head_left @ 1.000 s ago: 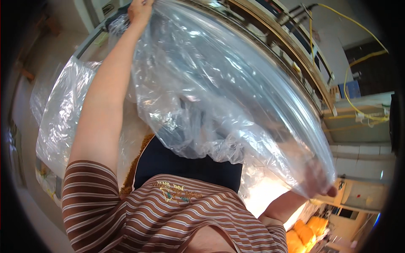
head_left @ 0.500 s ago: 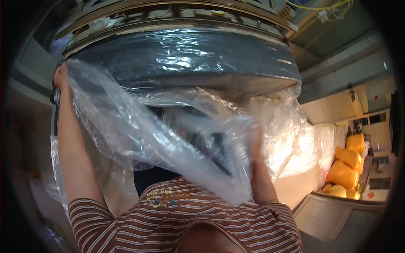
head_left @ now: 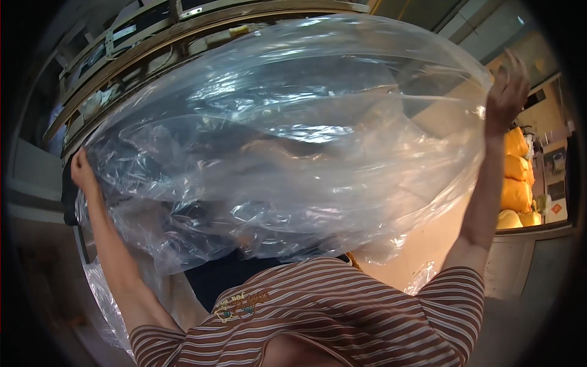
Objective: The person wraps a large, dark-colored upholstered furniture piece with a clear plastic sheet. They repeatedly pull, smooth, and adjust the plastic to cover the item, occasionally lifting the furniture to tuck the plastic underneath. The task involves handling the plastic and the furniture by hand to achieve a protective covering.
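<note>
A large clear plastic sheet spreads between my two raised arms and billows in the middle. At the far left, my left hand is closed on one edge of it. My right hand, higher at the right, grips the opposite edge near the thumb, some fingers pointing up and slightly blurred. Behind the see-through sheet lies a wide dark, shiny wrapped surface, partly veiled by folds and glare. The sheet's lower folds hang in front of my body.
A long wooden-edged frame with small items on it runs along the back. Yellow-orange bundles are stacked at the right, beside a pale wall. More crumpled clear plastic hangs low at the left.
My right hand has swung up and outward to the right, pulling the bunched sheet wide. My left hand keeps its edge and sits lower in the picture. The view has tilted.
</note>
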Motion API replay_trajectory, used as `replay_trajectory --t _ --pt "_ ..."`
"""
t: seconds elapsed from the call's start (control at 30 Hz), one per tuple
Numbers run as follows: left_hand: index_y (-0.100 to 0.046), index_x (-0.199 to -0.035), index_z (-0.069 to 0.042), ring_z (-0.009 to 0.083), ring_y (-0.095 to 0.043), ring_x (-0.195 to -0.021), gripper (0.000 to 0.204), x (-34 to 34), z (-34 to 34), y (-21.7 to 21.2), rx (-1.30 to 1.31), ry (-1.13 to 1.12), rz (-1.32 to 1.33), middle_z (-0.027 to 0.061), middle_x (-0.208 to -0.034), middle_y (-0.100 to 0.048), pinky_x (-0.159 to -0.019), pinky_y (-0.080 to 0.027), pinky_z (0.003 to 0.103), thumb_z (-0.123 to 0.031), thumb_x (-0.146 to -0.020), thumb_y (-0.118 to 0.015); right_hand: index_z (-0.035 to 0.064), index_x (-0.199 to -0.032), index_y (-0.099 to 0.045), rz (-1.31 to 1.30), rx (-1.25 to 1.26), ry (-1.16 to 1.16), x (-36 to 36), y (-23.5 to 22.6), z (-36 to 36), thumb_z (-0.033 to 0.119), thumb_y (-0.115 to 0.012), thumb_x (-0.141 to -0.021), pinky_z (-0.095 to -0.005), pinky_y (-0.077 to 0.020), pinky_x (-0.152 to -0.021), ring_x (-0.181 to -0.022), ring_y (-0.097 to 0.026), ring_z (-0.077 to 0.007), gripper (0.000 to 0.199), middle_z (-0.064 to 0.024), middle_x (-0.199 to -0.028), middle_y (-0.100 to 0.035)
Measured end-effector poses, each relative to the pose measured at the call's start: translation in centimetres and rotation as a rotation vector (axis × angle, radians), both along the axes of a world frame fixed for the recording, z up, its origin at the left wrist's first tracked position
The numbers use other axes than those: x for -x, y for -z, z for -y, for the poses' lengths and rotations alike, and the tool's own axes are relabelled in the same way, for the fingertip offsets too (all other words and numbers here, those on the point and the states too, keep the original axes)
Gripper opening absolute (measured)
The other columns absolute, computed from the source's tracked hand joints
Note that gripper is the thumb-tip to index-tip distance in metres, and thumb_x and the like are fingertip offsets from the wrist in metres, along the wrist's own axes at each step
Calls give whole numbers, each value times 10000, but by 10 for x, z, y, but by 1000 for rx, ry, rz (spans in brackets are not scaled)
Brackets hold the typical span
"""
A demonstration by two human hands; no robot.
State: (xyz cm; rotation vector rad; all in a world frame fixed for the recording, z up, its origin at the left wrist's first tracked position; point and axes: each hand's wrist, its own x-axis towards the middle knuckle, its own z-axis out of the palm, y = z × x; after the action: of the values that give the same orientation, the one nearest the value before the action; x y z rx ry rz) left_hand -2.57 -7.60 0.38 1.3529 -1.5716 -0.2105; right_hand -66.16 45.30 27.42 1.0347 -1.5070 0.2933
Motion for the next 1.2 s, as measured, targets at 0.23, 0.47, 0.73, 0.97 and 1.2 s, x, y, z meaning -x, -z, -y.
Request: replay_trajectory --t 0.23,0.47,0.73,0.97,1.2 --pt "-671 -1017 -18 274 -619 -919 426 -161 9 -1 -181 -195 405 133 -996 -673 -831 -449 344 -412 -897 -564 89 -1254 -553 1094 -519 -40 58 242 10 327 -657 -850 -355 -438 -918 -1134 -533 -195 481 -67 -1245 -575" --pt "-675 -1000 -29 279 -607 -914 389 -172 15 21 -39 -290 495 122 -974 -668 -824 -445 353 -386 -898 -563 46 -1035 -624 1740 85 -732 3 205 91 288 -579 -903 -253 -451 -800 -919 -577 -132 279 -48 -1053 -599" --pt "-661 -987 -13 299 -599 -929 364 -132 -4 7 -57 -294 425 149 -999 -648 -848 -442 383 -352 -914 -550 85 -922 -632 789 -141 -249 -15 184 134 221 -652 -818 -315 -408 -718 -869 -525 -215 173 -63 -833 -538" --pt "-654 -1024 -19 281 -604 -949 359 -131 -8 8 -37 -297 429 139 -1030 -647 -848 -446 371 -348 -919 -556 68 -902 -625 1415 39 -701 14 203 151 211 -550 -910 -300 -429 -687 -747 -559 -176 162 -26 -762 -600" --pt "-646 -1058 -5 271 -600 -976 385 -147 2 5 -65 -240 434 134 -1055 -643 -874 -434 347 -352 -928 -544 68 -789 -589 1574 -413 -534 82 174 151 286 -574 -884 -346 -467 -607 -626 -560 -183 238 -24 -654 -574"
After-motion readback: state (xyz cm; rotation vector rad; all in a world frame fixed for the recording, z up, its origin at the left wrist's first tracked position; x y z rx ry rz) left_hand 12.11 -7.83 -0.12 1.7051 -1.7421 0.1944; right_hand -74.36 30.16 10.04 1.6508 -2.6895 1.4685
